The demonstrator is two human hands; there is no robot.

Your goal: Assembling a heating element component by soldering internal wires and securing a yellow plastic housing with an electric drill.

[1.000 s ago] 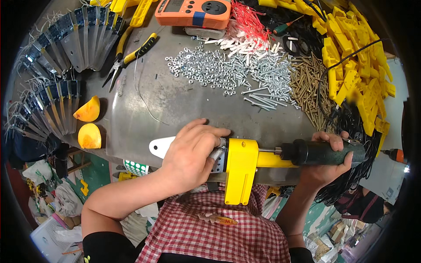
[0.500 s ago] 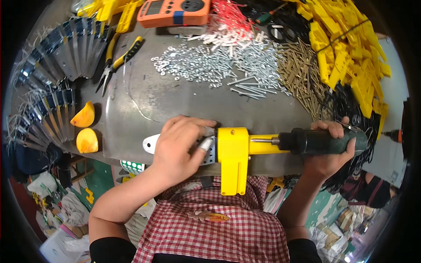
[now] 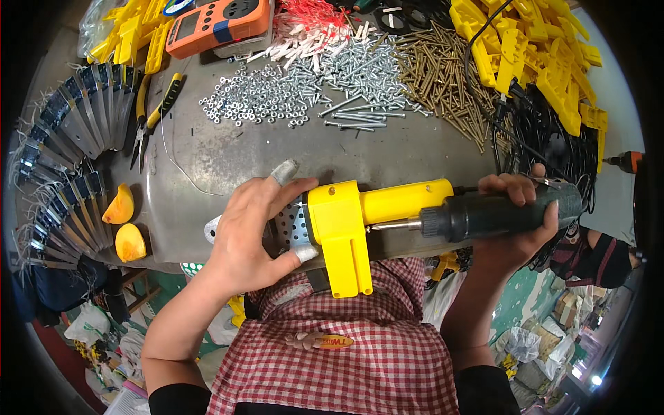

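Leftmost, at about nine o'clock, a fan of grey metal brackets [image 3: 66,159] curved along the rim of the metal table [image 3: 228,155], their outer ends lost in the dark fisheye edge. Two orange wedge-shaped pieces [image 3: 124,223] lay just beside them, and yellow-handled pliers [image 3: 153,114] sat at ten o'clock. An orange meter [image 3: 218,24] was cut off by the top edge at eleven o'clock.

Near centre, the left hand [image 3: 245,238] was curled around a perforated metal plate [image 3: 294,228], thumb underneath and fingers over the top, so most of that plate was hidden; only a rounded pale tip [image 3: 212,228] poked out at the hand's left. A yellow plastic housing [image 3: 346,225] was mounted against the plate, its tube pointing toward three o'clock.

Above, at twelve o'clock, lay heaps of silver nuts and screws [image 3: 311,79] and brass-coloured screws [image 3: 443,79], touching each other.

Rightward, a dark green power screwdriver [image 3: 498,211] had its bit pressed against the housing; the bit's tip could not be made out. The right hand [image 3: 522,221] was closed fully around its body. Yellow plastic parts [image 3: 532,55] and black cables [image 3: 553,149] filled one to two o'clock, blurring toward the rim.
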